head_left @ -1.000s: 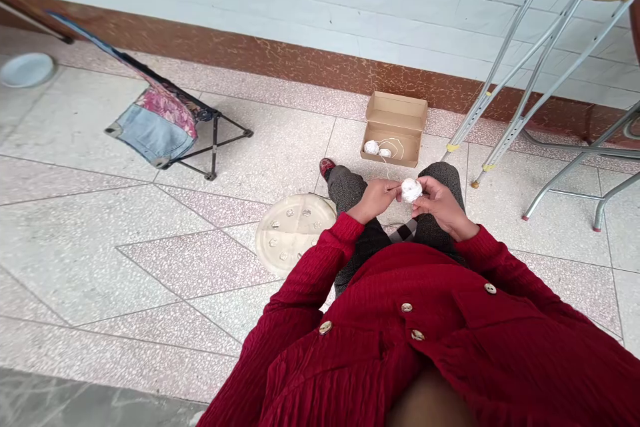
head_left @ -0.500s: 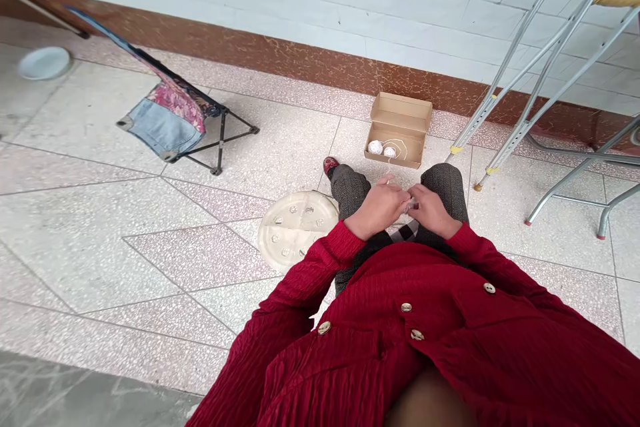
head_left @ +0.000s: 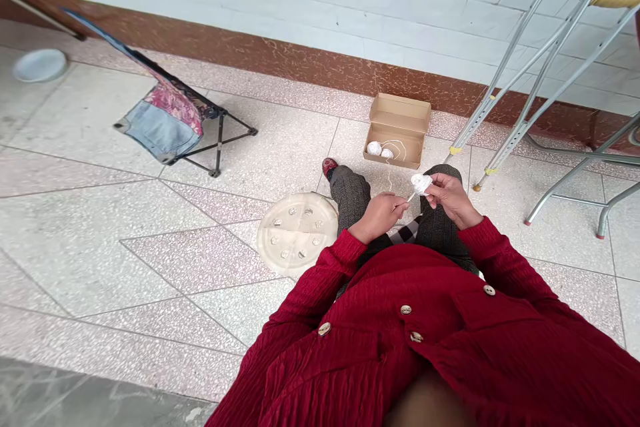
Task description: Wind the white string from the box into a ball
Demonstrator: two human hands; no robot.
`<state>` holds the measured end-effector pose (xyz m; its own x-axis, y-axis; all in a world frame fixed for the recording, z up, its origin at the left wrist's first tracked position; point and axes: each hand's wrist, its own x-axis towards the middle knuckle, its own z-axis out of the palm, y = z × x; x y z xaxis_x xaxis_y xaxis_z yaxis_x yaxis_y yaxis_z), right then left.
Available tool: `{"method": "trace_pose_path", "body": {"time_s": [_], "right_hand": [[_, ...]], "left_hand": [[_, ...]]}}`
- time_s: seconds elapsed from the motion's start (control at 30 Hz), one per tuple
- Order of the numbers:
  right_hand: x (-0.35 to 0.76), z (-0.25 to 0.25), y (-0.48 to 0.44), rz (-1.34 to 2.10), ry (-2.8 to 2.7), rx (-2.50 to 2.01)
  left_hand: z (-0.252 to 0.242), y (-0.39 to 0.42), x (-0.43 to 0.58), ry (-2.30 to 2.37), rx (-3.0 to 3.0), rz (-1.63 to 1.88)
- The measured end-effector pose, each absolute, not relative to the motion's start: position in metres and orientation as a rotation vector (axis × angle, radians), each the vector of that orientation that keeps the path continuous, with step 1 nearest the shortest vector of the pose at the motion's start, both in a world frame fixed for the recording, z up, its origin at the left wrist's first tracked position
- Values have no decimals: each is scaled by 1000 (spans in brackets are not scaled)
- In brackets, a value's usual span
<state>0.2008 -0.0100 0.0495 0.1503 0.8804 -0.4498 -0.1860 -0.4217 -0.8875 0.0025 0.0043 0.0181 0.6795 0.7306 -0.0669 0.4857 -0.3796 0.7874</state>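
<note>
My right hand [head_left: 450, 201] pinches a small rounded white yarn piece [head_left: 421, 183] above my right knee. From its lower left side runs a thin pale stick [head_left: 411, 197], and my left hand [head_left: 383, 215] has its fingers closed on the other end. Whether the stick is a hook or a stem is too small to tell. Two white yarn balls [head_left: 374, 148] lie in an open cardboard box [head_left: 400, 111] on the floor ahead. A white yarn strand [head_left: 389, 177] trails over the box's front edge toward my left hand, where its end is hidden.
A round cream-coloured disc with holes [head_left: 295, 230] lies by my left leg. Farther left stand a folding chair [head_left: 173, 127] and a pale basin [head_left: 40, 65]. Metal crutches [head_left: 520, 103] lean at the right beside a metal-legged frame [head_left: 575, 197]. A tiled wall [head_left: 320, 10] runs behind the box.
My hands have moved apart. My right hand has turned and risen with the white yarn piece, which now shows plainly, as does the thin stick at my left fingers.
</note>
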Motion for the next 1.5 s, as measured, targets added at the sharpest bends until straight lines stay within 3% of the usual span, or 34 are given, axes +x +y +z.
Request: {"method": "trace_pose_path", "body": {"time_s": [0.37, 0.5, 0.73, 1.0, 1.27, 1.5], "right_hand": [[198, 60, -12, 1636, -725, -1317], [204, 43, -1, 1403, -820, -1421], [192, 19, -15, 835, -1507, -1671], [172, 33, -60, 1630, -1028, -1406], [193, 56, -25, 1292, -807, -1390], [191, 9, 0, 1211, -1096, -1575]], "left_hand": [[1, 4, -14, 1055, 2087, 281], [7, -9, -9, 1006, 2184, 213], [66, -8, -5, 839, 2528, 418], [47, 40, -5, 918, 2365, 525], [18, 4, 9, 915, 2004, 372], [40, -5, 3, 816, 2288, 341]]}}
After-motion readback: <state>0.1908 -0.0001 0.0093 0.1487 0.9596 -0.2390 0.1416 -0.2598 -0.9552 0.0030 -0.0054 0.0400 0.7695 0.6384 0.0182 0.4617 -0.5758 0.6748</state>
